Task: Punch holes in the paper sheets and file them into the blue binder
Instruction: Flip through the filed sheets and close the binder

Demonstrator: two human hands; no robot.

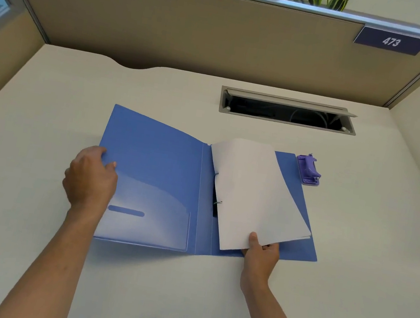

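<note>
Hands: left (90, 178) grips binder (159, 156) cover; right (261, 252) pinches sheets (255, 193).

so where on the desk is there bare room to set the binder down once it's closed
Bare desk lies left of the blue binder, and behind it up to the cable hatch. The near strip between the arms is free too. It is crowded on the right, where the hole punch sits at the binder's corner.

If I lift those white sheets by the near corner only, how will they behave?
The paper sheets will probably droop, being thin and already curved where the right hand pinches them. They look light. Their far edge seems to sit at the blue binder rings, so a hard pull might tear the holes.
</note>
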